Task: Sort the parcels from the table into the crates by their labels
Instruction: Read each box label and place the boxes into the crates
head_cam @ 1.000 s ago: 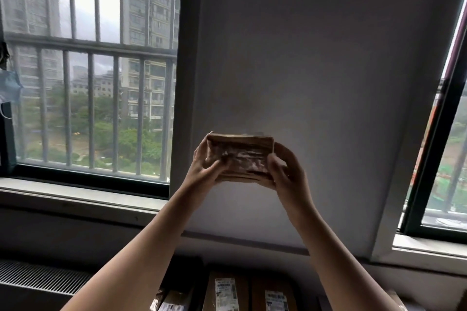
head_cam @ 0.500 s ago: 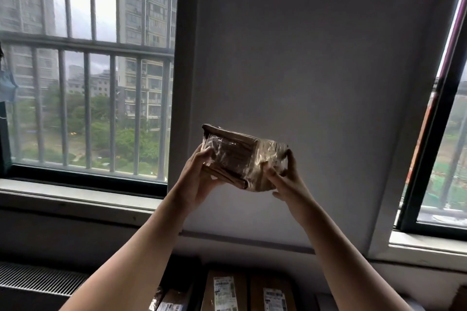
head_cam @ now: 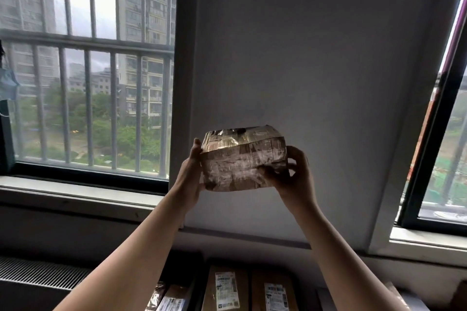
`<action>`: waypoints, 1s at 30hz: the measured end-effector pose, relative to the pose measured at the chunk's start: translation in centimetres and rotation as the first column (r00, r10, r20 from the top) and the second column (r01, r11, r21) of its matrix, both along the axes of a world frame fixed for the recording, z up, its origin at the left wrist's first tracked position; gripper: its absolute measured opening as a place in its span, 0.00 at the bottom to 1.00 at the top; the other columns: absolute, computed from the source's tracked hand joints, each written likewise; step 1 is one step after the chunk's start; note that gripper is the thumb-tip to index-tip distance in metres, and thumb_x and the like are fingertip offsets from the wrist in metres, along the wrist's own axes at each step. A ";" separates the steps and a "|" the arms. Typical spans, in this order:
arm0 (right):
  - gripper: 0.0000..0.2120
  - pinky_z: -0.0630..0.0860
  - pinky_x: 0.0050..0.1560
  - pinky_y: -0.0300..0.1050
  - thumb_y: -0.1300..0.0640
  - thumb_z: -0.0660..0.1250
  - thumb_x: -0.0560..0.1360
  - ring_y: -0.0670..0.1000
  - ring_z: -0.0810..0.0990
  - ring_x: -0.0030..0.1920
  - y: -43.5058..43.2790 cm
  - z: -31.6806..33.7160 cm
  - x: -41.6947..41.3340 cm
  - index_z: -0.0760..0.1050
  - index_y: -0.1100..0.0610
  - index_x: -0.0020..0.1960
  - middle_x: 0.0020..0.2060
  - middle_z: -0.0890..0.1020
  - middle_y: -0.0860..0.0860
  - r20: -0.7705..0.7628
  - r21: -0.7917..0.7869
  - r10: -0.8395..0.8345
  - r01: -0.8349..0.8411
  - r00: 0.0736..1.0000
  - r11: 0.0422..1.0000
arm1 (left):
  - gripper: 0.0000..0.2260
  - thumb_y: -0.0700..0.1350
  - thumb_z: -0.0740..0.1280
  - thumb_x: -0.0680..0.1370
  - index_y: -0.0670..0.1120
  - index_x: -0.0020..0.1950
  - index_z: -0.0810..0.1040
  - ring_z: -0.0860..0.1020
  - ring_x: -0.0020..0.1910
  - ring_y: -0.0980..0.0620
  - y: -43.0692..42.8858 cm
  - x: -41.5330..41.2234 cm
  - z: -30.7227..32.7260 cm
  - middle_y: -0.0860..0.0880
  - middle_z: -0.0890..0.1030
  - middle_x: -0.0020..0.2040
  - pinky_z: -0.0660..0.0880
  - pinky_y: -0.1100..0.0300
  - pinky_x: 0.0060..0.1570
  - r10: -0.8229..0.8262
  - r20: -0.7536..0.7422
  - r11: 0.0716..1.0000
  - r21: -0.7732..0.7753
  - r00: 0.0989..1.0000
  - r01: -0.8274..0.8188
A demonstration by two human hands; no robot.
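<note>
Now in hand: a taped parcel raised for its label to be read

A small brown parcel [head_cam: 243, 159], wrapped all over in glossy clear tape, is held in mid-air in front of the grey wall [head_cam: 316, 58], to the right of the barred window [head_cam: 88, 96]. Its left end is gripped by the left hand [head_cam: 190, 174], the palm being laid against that end and the fingers mostly hidden behind it. Its right end is gripped by the right hand [head_cam: 297, 177], with the thumb pressed on the near face and the fingers curled round the back. No readable label can be made out on the faces turned to the camera; only tape and glare are seen.

The step in hand is judged to be the reading of the label, this parcel not yet being sorted. Well below it, at the bottom edge, a flat box [head_cam: 226, 288] with a white label and a second labelled box [head_cam: 275, 291] are seen side by side. No crate is in view. The next move is likely to call for the parcel to be turned until a label is shown, then lowered with both hands into the matching crate, since the tape looks slippery.
</note>
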State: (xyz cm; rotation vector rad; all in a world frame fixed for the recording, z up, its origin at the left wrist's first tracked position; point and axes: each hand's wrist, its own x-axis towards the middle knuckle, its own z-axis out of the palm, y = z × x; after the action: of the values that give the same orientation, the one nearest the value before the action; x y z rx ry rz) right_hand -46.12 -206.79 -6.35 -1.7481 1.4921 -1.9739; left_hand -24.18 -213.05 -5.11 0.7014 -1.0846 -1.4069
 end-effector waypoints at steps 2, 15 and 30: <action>0.28 0.79 0.46 0.41 0.43 0.81 0.64 0.40 0.80 0.52 0.1 -0.2 -0.2 0.74 0.44 0.59 0.59 0.79 0.47 0.018 0.030 0.022 -0.023 1.000 0.999 | 0.18 0.64 0.56 0.82 0.56 0.56 0.81 0.81 0.57 0.48 0.4 0.1 0.0 0.51 0.84 0.56 0.80 0.41 0.53 -0.018 0.032 1.000 0.022 0.999 0.017; 0.11 0.74 0.46 0.39 0.53 0.73 0.77 0.45 0.83 0.56 0.4 -1.2 -1.2 0.74 0.44 0.56 0.55 0.84 0.45 0.130 0.184 0.033 -0.057 0.991 0.981 | 0.22 0.37 0.67 0.81 0.63 0.67 0.73 0.83 0.56 0.57 0.6 -0.1 -1.5 0.54 0.82 0.64 0.83 0.55 0.44 0.006 0.050 0.974 -0.225 0.999 0.006; 0.16 0.73 0.56 0.52 0.36 0.54 0.82 0.42 0.77 0.53 1.9 0.6 0.2 0.69 0.41 0.64 0.53 0.78 0.39 0.303 0.331 0.157 -0.259 0.940 0.907 | 0.35 0.22 0.66 0.73 0.54 0.71 0.71 0.81 0.60 0.54 -0.7 0.5 -3.5 0.48 0.78 0.65 0.83 0.56 0.45 0.075 0.072 0.953 -0.297 0.995 -0.050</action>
State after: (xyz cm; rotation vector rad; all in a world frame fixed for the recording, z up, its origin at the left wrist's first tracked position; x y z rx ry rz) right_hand -45.92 -204.91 -5.72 -1.3577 1.4005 -1.6196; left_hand -23.70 -213.71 -8.57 0.5741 -1.2945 -1.1382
